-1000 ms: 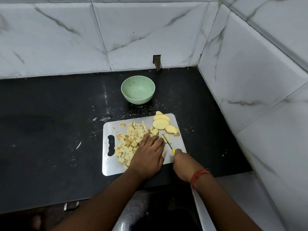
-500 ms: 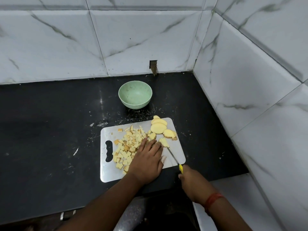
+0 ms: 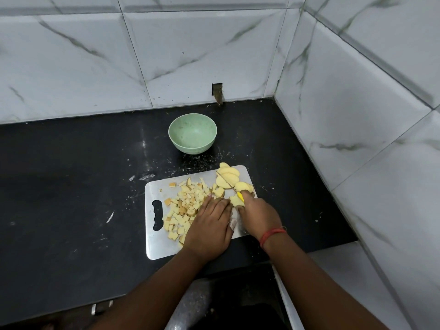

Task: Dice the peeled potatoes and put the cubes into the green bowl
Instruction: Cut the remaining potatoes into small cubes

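A white cutting board (image 3: 157, 244) lies on the black counter. A heap of potato cubes (image 3: 185, 206) covers its left half, and several potato slices (image 3: 228, 177) lie at its far right corner. My left hand (image 3: 209, 225) rests flat on the board, fingers straight, fingertips against a potato piece (image 3: 235, 200). My right hand (image 3: 259, 215) grips a yellow-handled knife (image 3: 226, 181) whose blade reaches across the slices. The green bowl (image 3: 192, 134) stands beyond the board with nothing in it.
Marble-tiled walls close the counter at the back and right. A small wall opening (image 3: 217, 92) sits behind the bowl. White specks litter the counter (image 3: 71, 175). The counter's front edge drops off below my arms.
My right hand has moved forward from the board's near edge to the slices, carrying the knife blade over them. My left hand stays on the board.
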{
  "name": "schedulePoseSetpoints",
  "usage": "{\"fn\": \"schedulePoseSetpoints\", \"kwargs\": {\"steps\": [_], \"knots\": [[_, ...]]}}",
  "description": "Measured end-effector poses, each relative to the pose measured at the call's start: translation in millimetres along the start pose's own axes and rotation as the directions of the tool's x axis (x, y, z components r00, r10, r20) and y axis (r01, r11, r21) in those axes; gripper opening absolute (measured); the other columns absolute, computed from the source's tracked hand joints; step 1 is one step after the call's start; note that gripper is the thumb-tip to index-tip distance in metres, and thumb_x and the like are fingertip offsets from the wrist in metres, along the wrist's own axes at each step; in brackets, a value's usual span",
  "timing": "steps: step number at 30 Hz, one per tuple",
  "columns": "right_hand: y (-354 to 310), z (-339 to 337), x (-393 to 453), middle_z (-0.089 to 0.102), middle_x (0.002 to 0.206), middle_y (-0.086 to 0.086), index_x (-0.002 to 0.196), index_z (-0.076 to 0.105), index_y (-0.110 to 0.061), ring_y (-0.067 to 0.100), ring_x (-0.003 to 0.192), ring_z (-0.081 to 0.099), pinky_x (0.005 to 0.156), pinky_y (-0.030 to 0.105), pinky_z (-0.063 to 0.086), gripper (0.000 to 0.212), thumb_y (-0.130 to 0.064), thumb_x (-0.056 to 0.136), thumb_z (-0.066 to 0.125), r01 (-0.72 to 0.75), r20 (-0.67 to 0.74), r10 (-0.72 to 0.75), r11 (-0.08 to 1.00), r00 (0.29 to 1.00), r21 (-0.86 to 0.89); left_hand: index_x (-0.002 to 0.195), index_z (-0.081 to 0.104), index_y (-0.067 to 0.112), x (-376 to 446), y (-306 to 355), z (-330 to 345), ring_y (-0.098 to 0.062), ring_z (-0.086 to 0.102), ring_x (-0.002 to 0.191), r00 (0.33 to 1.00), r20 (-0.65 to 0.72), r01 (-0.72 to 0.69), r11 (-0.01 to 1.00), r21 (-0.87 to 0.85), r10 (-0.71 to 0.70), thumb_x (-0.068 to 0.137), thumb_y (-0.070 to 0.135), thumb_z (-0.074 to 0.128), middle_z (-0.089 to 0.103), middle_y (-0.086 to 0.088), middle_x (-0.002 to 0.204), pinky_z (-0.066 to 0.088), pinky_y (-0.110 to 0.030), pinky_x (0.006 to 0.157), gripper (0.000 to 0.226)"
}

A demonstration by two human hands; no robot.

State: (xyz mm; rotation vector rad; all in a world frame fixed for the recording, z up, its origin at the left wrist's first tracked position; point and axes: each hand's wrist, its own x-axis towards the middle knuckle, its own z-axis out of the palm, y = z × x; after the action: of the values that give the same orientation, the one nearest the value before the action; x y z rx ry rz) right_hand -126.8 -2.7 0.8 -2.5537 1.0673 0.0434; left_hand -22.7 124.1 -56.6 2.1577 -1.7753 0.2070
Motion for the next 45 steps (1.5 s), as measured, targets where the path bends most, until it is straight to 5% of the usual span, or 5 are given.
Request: {"fn": "schedulePoseSetpoints", "kwargs": {"steps": [7, 20, 28, 36, 45], "knots": [[9.9, 5.5, 3.6, 0.065, 0.088, 0.006, 0.125, 0.044, -0.029, 0.028, 0.079, 0.062, 0.063, 0.036, 0.05, 0.027, -0.023, 0.098, 0.044, 0.025, -0.034, -0.024, 0.999, 0.999, 0.03, 0.142, 0.059, 0.01, 0.9, 0.3, -1.8, -0.023, 0.044, 0.14, 0.998, 0.056, -0.005, 1.0, 0.012, 0.004, 0.106, 0.042, 0.041, 0.056, -0.006, 0.145, 0.02, -0.049, 0.126, 0.052], [25.5, 7.9, 5.9, 0.05, 0.119, -0.001, 0.131, 0.056, -0.028, 0.019, 0.094, 0.059, 0.078, 0.032, 0.052, 0.036, -0.021, 0.096, 0.05, 0.037, -0.119, -0.029, 0.997, 0.992, 0.069, 0.146, 0.056, 0.025, 1.8, 0.0, -4.7, -0.027, 0.041, 0.143, 0.993, 0.102, -0.057, 0.998, -0.004, 0.057, 0.106, 0.05, 0.039, 0.053, -0.007, 0.148, 0.021, -0.055, 0.123, 0.05], [20.5, 9.5, 9.3, 0.054, 0.122, -0.002, 0.129, 0.06, -0.028, 0.018, 0.099, 0.06, 0.078, 0.029, 0.052, 0.043, -0.01, 0.091, 0.053, 0.102, -0.139, -0.088, 0.99, 0.986, 0.099, 0.146, 0.055, 0.029, 2.6, -1.5, -3.9, -0.027, 0.042, 0.141, 0.991, 0.133, -0.033, 0.999, -0.006, 0.033, 0.106, 0.049, 0.04, 0.055, -0.006, 0.143, 0.02, -0.055, 0.123, 0.048], [16.1, 8.8, 7.4, 0.057, 0.109, -0.003, 0.11, 0.067, -0.022, 0.017, 0.092, 0.059, 0.075, 0.03, 0.05, 0.026, -0.013, 0.092, 0.049, 0.056, -0.178, -0.03, 0.988, 0.984, 0.147, 0.146, 0.056, 0.029, 3.5, -1.4, -3.3, -0.027, 0.045, 0.136, 0.992, 0.118, -0.035, 0.999, -0.003, 0.035, 0.106, 0.049, 0.042, 0.057, -0.006, 0.137, 0.022, -0.055, 0.122, 0.047], [15.0, 3.4, 5.6, 0.057, 0.107, -0.001, 0.112, 0.063, -0.018, 0.017, 0.097, 0.058, 0.079, 0.026, 0.044, 0.021, -0.018, 0.096, 0.049, 0.006, -0.162, 0.037, 0.966, 0.986, 0.26, 0.15, 0.051, 0.027, 3.6, -0.8, -4.0, -0.029, 0.039, 0.145, 0.986, 0.16, -0.053, 0.999, 0.013, 0.05, 0.106, 0.051, 0.038, 0.051, -0.007, 0.151, 0.021, -0.056, 0.123, 0.052]]}}
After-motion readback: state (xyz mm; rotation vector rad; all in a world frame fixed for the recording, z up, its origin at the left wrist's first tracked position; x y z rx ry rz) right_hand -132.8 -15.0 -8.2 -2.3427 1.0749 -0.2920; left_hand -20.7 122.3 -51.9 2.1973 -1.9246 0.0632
